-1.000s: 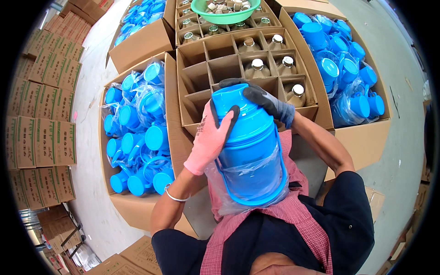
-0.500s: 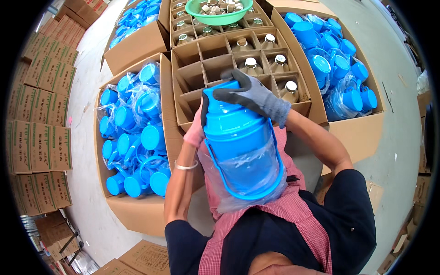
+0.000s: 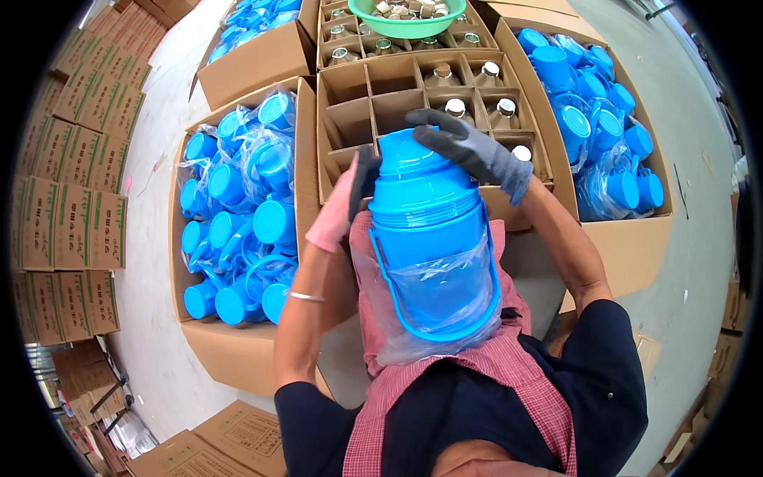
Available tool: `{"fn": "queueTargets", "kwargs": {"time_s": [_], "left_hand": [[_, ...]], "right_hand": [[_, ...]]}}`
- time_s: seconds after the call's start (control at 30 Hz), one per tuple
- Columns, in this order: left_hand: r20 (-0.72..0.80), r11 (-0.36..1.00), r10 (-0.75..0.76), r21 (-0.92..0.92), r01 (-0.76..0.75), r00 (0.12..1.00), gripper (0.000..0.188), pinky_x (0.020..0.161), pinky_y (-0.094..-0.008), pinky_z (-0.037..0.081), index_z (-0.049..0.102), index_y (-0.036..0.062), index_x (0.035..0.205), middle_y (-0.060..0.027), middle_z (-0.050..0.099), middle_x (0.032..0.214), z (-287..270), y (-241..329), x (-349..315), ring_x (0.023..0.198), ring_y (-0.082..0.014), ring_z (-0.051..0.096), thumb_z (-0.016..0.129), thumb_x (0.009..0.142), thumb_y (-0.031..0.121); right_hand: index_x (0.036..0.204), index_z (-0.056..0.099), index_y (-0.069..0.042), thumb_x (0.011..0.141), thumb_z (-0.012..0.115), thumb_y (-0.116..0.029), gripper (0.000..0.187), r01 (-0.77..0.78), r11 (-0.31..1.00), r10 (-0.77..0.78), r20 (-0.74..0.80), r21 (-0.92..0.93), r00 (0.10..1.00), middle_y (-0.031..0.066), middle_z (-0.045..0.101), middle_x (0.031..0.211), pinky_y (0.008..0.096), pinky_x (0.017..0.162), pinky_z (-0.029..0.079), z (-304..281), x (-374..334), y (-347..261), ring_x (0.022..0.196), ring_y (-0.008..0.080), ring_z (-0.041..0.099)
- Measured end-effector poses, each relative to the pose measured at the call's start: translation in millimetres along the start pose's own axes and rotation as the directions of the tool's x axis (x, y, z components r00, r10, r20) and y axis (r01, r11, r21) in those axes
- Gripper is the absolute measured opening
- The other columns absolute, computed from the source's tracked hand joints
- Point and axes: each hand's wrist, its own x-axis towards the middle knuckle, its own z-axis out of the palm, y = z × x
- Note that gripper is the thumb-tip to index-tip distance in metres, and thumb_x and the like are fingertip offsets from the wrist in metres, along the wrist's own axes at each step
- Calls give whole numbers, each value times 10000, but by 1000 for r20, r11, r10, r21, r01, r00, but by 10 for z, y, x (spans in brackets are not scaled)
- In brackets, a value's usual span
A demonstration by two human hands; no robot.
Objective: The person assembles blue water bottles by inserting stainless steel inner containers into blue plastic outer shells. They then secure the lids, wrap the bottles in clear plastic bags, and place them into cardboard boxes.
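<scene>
A large blue plastic jug-like container [image 3: 429, 226] with a stepped, narrowing top leans against my apron, top pointing away from me. A looped blue handle hangs round its lower part, and a clear plastic bag [image 3: 445, 290] covers its lower half. My left hand [image 3: 347, 203], in a pink glove with a dark palm, is open beside the container's left shoulder, fingers straight. At the upper right my right hand [image 3: 473, 151], in a grey glove with dark fingers, is open with fingers stretched over the narrow top. Whether it touches the container I cannot tell.
Beyond the container stands a divided carton [image 3: 350, 126] with several silvery bottles, some white-capped. A green basin [image 3: 409, 29] of small blocks rests behind it. Open boxes of blue mugs flank it on the left [image 3: 310, 183] and right [image 3: 548, 143]. Stacked cartons [image 3: 71, 230] line the far left.
My hands have come off the container's top and spread apart, the left outward to the left, the right opening to the right. The view has shifted slightly; the container stays against my apron.
</scene>
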Motion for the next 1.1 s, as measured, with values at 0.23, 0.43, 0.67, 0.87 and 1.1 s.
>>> {"fn": "queueTargets", "kwargs": {"time_s": [0.23, 0.43, 0.67, 0.87, 1.1], "left_hand": [[-30, 852, 312, 451, -265, 950, 518, 1032, -375, 389, 294, -2, 1431, -211, 453, 1390, 56, -587, -245, 1282, -325, 441, 402, 1018, 293], [131, 554, 289, 785, -278, 948, 395, 1005, -418, 416, 375, -27, 1362, -250, 390, 1415, 192, -251, -278, 1181, -414, 503, 375, 1016, 163], [-45, 995, 26, -95, -30, 999, 400, 895, -315, 458, 476, -28, 1289, -101, 574, 1191, 533, -247, -174, 1023, -166, 573, 384, 1028, 261], [-97, 988, 100, 124, -87, 990, 392, 777, -310, 487, 547, -28, 1174, -99, 610, 1054, 965, -279, -447, 920, -161, 597, 412, 1017, 305], [4, 944, 9, -331, -7, 1000, 480, 724, -310, 522, 581, -52, 1179, -134, 647, 1016, 664, -189, -820, 835, -173, 634, 480, 985, 376]], "right_hand": [[1288, 502, -28, 822, 688, -470, 668, 117, 989, -113, -43, 96, 993, 79, 556, 1203, 300, 951, 429, 58, -114, 236, 1095, 170, 530], [1268, 540, -67, 881, 635, -350, 489, 46, 919, -81, 73, 393, 994, 83, 559, 1202, 320, 936, 448, -28, -193, 274, 1108, 160, 521], [1202, 534, -23, 783, 743, -409, 607, 439, 786, -487, 2, -436, 874, 171, 611, 1111, 373, 917, 454, 61, -781, -827, 1051, 285, 598], [1253, 560, -50, 781, 734, -401, 614, 659, 624, -580, 316, -420, 751, 165, 603, 1178, 384, 936, 445, -188, -964, -1093, 1090, 295, 585], [1207, 608, -85, 817, 656, -531, 595, 240, 699, -379, -64, -674, 923, 158, 662, 1093, 384, 835, 495, -381, -1212, -842, 952, 273, 649]]}}
